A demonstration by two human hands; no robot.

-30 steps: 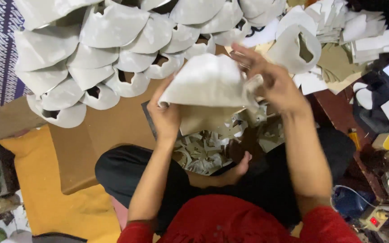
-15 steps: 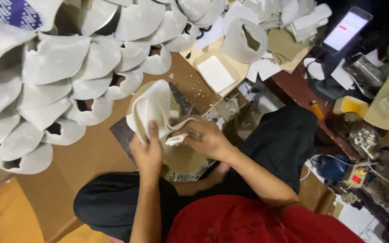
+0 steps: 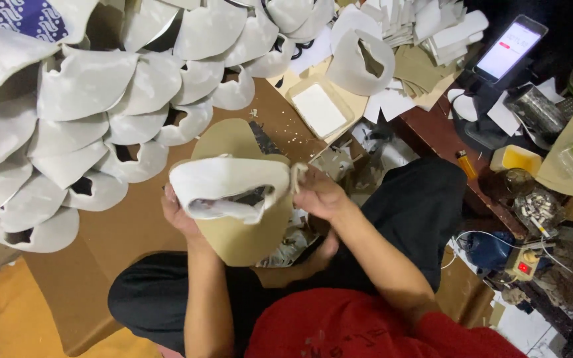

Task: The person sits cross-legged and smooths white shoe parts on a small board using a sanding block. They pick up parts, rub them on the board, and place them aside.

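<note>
White, soft-looking sheet material, a curved shoe-upper piece (image 3: 228, 187), sits folded between your two hands over a stiff tan cardboard pattern (image 3: 237, 229) with a rounded, tongue-like outline. Your left hand (image 3: 179, 215) closes its fingers on the piece's left end and the pattern's edge behind it; your right hand (image 3: 318, 194) pinches the right end, fingers narrow and curled tight. Beyond your fingertips, smooth pale cut uppers (image 3: 87, 126) lie overlapped like scales on the brown board (image 3: 134, 232). Past your right knuckles rests a shallow tray (image 3: 319, 109) holding a flat white slab.
</note>
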